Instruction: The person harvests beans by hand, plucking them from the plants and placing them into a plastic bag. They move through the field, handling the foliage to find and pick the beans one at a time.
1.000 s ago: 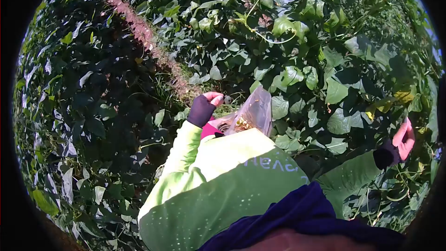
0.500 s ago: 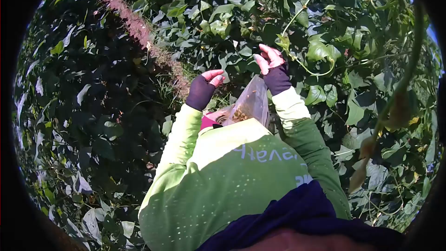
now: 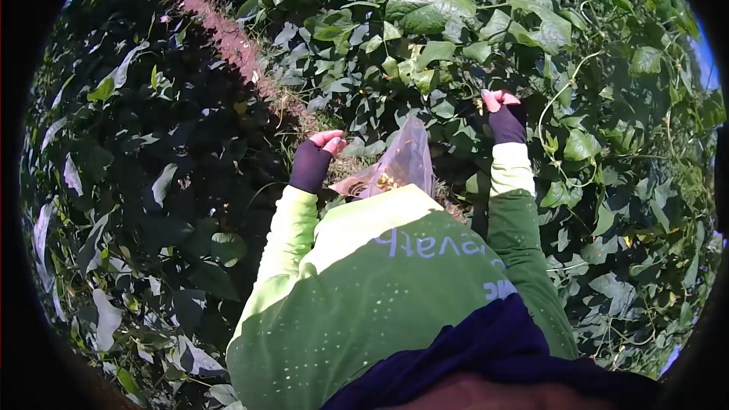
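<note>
My left hand [image 3: 323,155], in a dark fingerless glove, hovers left of the bag with its thumb and fingers drawn together; whatever they hold is too small to make out. Farther out on the right, my right hand [image 3: 504,108] reaches in among the vine leaves, its fingers curled in a pinch. A small yellowish bit [image 3: 480,104] shows right by those fingertips. Between my arms, a clear plastic bag [image 3: 414,153] hangs open at my waist. Small yellow-brown pieces [image 3: 387,181] lie inside it.
Dense green vines [image 3: 433,11] spread ahead and on both sides, deeply shaded on the left. A strip of bare reddish soil [image 3: 220,30] runs between the rows at upper left. Thin curling stems [image 3: 548,110] stand to the right of my right arm.
My right hand has moved out to the right and slightly down, away from the bag, and its fingers have curled in. The left hand has shifted slightly left and down.
</note>
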`<state>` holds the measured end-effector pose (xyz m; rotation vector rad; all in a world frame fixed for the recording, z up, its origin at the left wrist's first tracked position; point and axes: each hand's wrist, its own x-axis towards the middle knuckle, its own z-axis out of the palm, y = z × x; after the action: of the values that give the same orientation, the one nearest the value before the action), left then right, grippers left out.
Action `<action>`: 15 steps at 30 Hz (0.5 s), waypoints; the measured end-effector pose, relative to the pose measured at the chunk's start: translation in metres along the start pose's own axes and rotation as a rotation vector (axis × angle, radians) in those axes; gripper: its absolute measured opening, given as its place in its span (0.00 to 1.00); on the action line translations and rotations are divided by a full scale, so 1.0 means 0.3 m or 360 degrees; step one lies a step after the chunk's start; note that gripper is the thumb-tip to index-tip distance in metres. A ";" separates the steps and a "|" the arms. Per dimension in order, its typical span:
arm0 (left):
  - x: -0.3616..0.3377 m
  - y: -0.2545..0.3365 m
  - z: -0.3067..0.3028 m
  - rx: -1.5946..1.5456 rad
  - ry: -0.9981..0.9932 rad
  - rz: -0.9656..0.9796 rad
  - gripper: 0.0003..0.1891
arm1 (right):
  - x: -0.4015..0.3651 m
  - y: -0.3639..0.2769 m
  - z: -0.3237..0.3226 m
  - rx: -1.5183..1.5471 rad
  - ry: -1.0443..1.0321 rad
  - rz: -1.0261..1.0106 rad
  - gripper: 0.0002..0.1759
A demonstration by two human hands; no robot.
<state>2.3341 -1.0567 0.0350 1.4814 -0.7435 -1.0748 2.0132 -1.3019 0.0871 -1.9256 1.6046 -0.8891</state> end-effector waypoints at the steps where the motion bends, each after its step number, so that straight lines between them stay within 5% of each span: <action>1: 0.025 0.011 -0.004 -0.0035 -0.0023 -0.0009 0.13 | -0.028 -0.036 -0.008 0.0419 -0.0064 0.0215 0.17; 3: 0.122 -0.012 0.007 -0.0046 -0.0034 0.0096 0.13 | -0.072 -0.079 -0.030 0.0866 -0.0242 0.0561 0.12; 5: 0.216 0.079 0.055 0.1056 0.0103 0.0988 0.10 | -0.105 -0.079 -0.018 0.1150 -0.0236 0.0671 0.11; 8: 0.394 0.111 0.168 0.1400 0.0009 0.1838 0.14 | -0.170 -0.090 -0.008 0.1468 -0.0288 0.0620 0.11; 11: 0.482 0.160 0.270 0.2355 -0.0158 0.1749 0.15 | -0.217 -0.160 -0.008 0.1180 -0.0216 0.0532 0.11; 15: 0.555 0.159 0.316 0.2693 -0.0526 0.1163 0.16 | -0.245 -0.174 -0.018 0.1072 -0.0224 0.0536 0.16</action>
<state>2.3173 -1.2530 0.0463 1.9503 -2.5378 0.1395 2.0366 -1.2193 0.1151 -1.1847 1.2705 -0.9631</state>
